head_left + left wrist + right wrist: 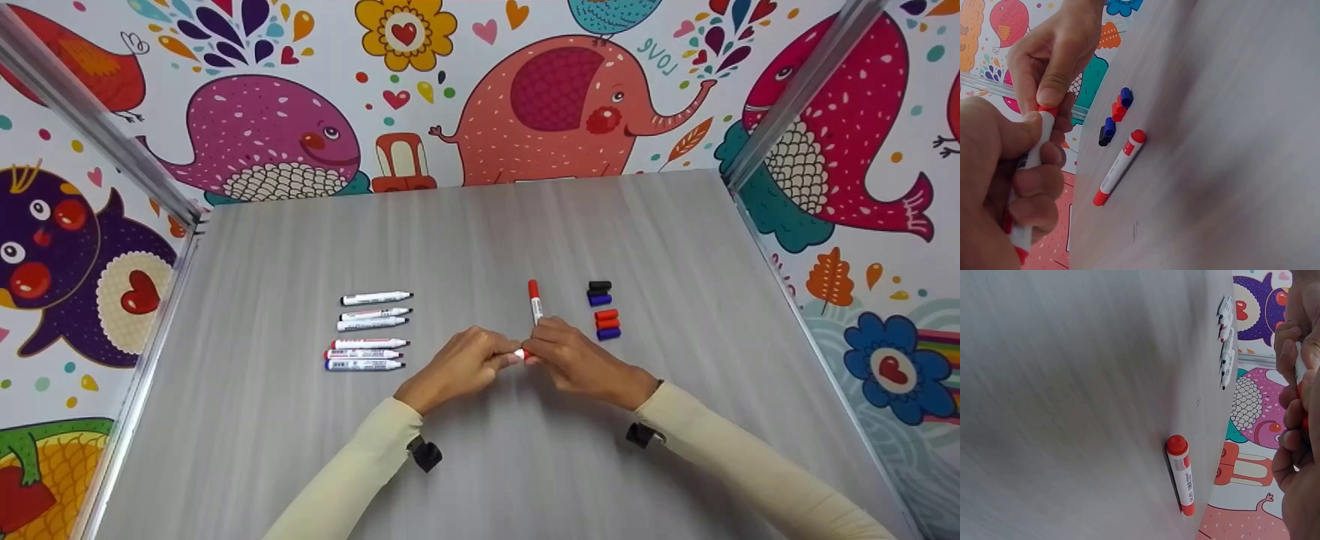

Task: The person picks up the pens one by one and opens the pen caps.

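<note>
Near the middle of the grey table (300, 450), head view: the left hand (457, 367) and the right hand (574, 364) meet over a red-and-white marker (520, 353), of which only a short piece shows between the fingers. A second, capped red marker (534, 300) lies just beyond the right hand, pointing toward the far edge. Six uncapped markers (369, 331) lie in a column toward the left edge; five loose caps (604, 310), black, blue and red, are grouped toward the right edge.

Left wrist view: the left hand (999, 185) is curled round the white barrel of the held marker (1033, 169), thumb along its side, while the right hand (1053, 53) pinches the red cap (1047, 110) at its upper end between thumb and fingers. The capped red marker (1119, 167) lies flat beside the caps (1116, 115).

Right wrist view: the right hand's fingers (1292, 433) are curled about the marker, which is largely hidden. The capped marker (1181, 475) and the uncapped row (1225, 340) lie on the table.

Handling, as judged: the marker is light, rigid, smooth plastic, liable to roll or slip; grip the barrel mid-length, and take the cap by its sides.
</note>
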Motion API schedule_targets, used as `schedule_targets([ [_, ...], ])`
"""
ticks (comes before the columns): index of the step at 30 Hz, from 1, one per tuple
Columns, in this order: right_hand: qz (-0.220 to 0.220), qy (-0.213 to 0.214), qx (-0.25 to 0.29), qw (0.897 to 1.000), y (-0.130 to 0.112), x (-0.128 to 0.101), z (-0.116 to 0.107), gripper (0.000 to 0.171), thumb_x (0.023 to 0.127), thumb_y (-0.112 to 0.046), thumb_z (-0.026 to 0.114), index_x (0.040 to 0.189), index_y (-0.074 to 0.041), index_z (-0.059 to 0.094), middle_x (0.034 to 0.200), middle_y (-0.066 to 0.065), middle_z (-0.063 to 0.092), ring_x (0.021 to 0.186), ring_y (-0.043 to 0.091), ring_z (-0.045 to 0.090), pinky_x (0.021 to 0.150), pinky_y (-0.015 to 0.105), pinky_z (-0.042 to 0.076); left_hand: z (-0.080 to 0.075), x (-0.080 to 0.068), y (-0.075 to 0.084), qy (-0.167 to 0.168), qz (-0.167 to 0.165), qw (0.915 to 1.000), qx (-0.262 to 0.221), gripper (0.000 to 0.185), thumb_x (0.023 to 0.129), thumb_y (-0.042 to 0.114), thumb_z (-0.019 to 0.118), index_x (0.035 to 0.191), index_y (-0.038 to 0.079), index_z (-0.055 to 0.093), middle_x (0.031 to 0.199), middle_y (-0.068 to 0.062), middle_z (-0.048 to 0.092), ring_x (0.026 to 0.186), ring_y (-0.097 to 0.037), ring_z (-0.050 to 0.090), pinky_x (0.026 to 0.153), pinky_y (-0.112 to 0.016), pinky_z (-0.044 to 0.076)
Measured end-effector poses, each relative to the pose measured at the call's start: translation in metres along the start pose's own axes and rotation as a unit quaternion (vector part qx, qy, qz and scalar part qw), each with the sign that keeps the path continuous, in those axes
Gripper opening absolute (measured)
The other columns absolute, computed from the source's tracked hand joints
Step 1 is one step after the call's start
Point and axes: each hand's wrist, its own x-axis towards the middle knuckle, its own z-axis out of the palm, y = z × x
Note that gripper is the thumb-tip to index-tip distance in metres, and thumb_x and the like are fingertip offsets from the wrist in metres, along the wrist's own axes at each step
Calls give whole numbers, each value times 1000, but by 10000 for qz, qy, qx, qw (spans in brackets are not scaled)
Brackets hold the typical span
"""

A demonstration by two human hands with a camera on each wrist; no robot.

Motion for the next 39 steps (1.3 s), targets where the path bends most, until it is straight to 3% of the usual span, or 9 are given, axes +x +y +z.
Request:
schedule_targets([
  [4, -180, -34, -131, 9997, 2, -2, 1, 19, 93, 0, 84, 103, -4, 69, 87, 3, 56, 86, 20, 54, 85, 36, 48, -1, 0, -1, -144, -39, 9997, -167, 20, 105, 5, 71, 117, 10, 86, 75, 10, 57, 67, -4, 43, 63, -25, 36],
  [8, -286, -53, -40, 9996, 2, -6, -4, 25, 91, 5, 84, 110, -5, 71, 93, 3, 60, 94, 21, 58, 92, 37, 52, -6, -5, -5, -290, -110, 9978, -593, 24, 106, 4, 70, 124, 7, 84, 95, -2, 79, 73, -5, 51, 67, -24, 42],
  [12, -311, -107, -34, 9995, 2, -12, -10, 34, 89, 5, 86, 119, -6, 73, 105, 4, 67, 106, 23, 61, 98, 37, 56, -14, -15, -12, -226, -331, 9920, -1194, 26, 107, 4, 68, 128, 7, 82, 110, -12, 82, 80, -9, 58, 72, -26, 47],
  [15, -204, -111, -84, 9997, 2, -15, -10, 34, 92, -1, 86, 123, -7, 75, 109, 4, 69, 108, 23, 62, 98, 35, 56, -17, -22, -15, -109, -543, 9901, -1287, 27, 107, 8, 70, 132, 9, 81, 116, -11, 81, 84, -11, 63, 74, -28, 52],
  [19, 77, 44, 85, 9999, 5, -21, -9, 36, 90, -1, 88, 123, -9, 77, 110, 4, 67, 105, 22, 61, 93, 33, 55, -17, -30, -19, 54, -700, 9933, -918, 28, 106, 13, 75, 133, 7, 79, 125, -8, 80, 98, -12, 71, 86, -34, 60],
  [25, 469, 206, 425, 9978, 6, -33, -8, 46, 86, 3, 89, 128, -11, 79, 112, 7, 60, 101, 18, 59, 85, 20, 52, -15, -45, -29, 535, -646, 9962, -251, 15, 101, 14, 81, 114, 9, 78, 105, -1, 80, 90, -13, 70, 82, -39, 59],
  [31, 624, 340, 546, 9960, 7, -43, -6, 51, 84, 10, 89, 130, -9, 78, 109, 7, 57, 96, 14, 59, 77, 17, 50, -17, -64, -38, 852, -636, 9943, 20, 11, 97, 15, 85, 108, 13, 82, 101, 6, 74, 91, -11, 68, 82, -38, 58],
  [39, 847, 579, 485, 9935, 8, -53, -7, 51, 81, 17, 88, 128, 0, 77, 114, 7, 61, 102, 17, 64, 88, 15, 54, -14, -88, -58, 1480, -177, 9883, 336, 15, 93, 20, 90, 107, 16, 86, 95, 10, 69, 84, -9, 62, 74, -34, 51],
])
